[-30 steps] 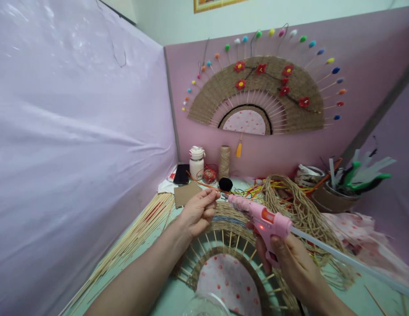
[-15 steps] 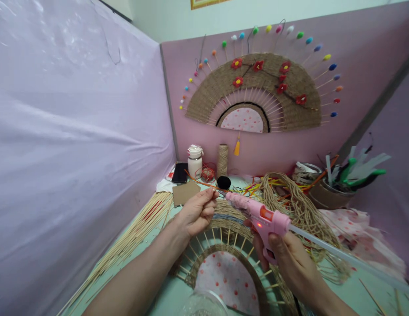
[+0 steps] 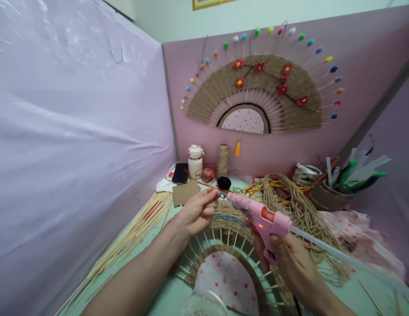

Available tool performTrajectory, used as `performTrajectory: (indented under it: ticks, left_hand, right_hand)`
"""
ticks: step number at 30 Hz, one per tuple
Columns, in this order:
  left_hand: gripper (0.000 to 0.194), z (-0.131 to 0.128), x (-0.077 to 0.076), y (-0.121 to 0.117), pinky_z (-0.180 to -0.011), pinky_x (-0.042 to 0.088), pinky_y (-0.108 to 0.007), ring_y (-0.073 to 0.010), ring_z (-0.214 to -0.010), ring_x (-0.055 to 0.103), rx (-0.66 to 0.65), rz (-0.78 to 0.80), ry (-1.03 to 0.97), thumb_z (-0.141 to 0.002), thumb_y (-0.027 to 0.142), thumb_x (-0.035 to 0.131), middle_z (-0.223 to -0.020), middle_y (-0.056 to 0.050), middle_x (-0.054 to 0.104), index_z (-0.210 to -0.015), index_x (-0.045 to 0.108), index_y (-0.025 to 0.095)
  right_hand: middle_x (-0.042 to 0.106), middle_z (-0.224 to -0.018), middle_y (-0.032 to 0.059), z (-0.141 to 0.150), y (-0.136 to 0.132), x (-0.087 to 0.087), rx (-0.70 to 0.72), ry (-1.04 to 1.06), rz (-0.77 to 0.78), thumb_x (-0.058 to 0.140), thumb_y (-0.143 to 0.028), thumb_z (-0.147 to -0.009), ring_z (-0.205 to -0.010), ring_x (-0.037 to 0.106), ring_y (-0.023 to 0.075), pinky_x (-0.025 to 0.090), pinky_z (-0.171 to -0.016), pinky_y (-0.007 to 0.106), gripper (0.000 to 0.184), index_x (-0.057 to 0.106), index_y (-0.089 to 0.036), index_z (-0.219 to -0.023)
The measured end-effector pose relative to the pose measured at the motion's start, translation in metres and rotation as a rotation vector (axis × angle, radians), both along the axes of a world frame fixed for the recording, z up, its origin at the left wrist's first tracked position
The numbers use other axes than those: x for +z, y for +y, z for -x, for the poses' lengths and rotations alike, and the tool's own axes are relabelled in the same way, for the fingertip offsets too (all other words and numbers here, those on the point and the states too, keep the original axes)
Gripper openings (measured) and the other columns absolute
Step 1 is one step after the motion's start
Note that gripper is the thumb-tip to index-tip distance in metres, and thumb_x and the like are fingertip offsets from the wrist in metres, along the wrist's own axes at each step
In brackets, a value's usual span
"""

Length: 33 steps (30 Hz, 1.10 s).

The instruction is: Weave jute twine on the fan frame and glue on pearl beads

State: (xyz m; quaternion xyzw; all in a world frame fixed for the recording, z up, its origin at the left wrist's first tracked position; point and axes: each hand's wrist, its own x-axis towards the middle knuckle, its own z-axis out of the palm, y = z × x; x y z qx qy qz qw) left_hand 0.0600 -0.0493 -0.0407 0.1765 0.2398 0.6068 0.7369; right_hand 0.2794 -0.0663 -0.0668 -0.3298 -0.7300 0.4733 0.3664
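From where I am standing, the step in hand is appearing to be hot-gluing at the fingertips. The right hand (image 3: 290, 263) is gripping a pink hot-glue gun (image 3: 257, 213) by its handle, fingers wrapping round it; a clear glue stick (image 3: 326, 245) is projecting from its rear. The left hand (image 3: 197, 213) is pressing thumb and forefinger together just beside the nozzle; I am not able to tell what, if anything, that grip is pinching, nor whether the nozzle is touching. Both hands are hovering over a woven fan (image 3: 233, 224), which is lying toward the near edge of the worktop (image 3: 173, 298). Thin sticks (image 3: 132, 245) are lying along the left edge. In my judgement, the next move is calling for steady aim, with skin clear of hot metal.
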Motion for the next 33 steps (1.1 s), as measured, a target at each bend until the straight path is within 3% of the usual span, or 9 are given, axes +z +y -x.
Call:
performTrajectory:
  ticks: [12, 33]
  left_hand:
    - [0.009, -0.0008, -0.0039, 0.0004, -0.029, 0.017, -0.006, 0.0024, -0.040, 0.024, 0.000, -0.021, 0.042, -0.077, 0.010, 0.065, -0.069, -0.001, 0.055, -0.078, 0.058, 0.006]
    - [0.022, -0.0009, -0.0016, -0.0007, -0.030, 0.016, -0.007, 0.0021, -0.040, 0.027, 0.036, -0.069, 0.123, -0.063, 0.009, 0.077, -0.070, -0.001, 0.058, -0.081, 0.063, 0.009]
  right_hand:
    - [0.050, -0.055, 0.0023, -0.0013, -0.0003, 0.0020, -0.031, -0.036, -0.033, 0.025, -0.062, -0.089, -0.052, 0.045, 0.0150, 0.033, -0.052, 0.027, 0.059, 0.050, -0.018, -0.059]
    - [0.051, -0.054, 0.0031, 0.0003, -0.0001, 0.0051, -0.032, -0.050, -0.045, 0.025, -0.062, -0.089, -0.051, 0.043, 0.0146, 0.034, -0.051, 0.027, 0.059, 0.050, -0.018, -0.059]
